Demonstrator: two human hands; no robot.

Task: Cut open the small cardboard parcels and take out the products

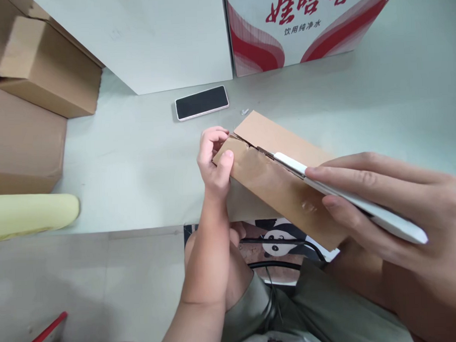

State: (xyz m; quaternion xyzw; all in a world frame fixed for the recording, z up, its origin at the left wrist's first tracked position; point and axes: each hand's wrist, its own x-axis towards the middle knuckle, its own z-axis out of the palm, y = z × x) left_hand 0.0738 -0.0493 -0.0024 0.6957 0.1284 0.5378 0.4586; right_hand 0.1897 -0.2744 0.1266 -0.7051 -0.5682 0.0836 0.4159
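Note:
A brown cardboard box (266, 177) is tilted over the table's front edge, with tape across its near face. My left hand (216, 159) grips the box's far left corner, thumb on top and fingers curled behind. In my right hand (396, 209) is a white-handled utility knife (350, 201), held between thumb and fingers. Its dark blade lies along the seam between the box's two panels, where the edge looks cut and ragged. The lower right part of the box is partly hidden behind my right hand.
On the pale table (144, 159) lie a phone (202, 102) and a small clear scrap (244, 112). Behind stand a white box (169, 37) and a red-and-white carton (301, 26). Cardboard boxes (53, 67) and a yellow roll-shaped object (29, 212) are at left.

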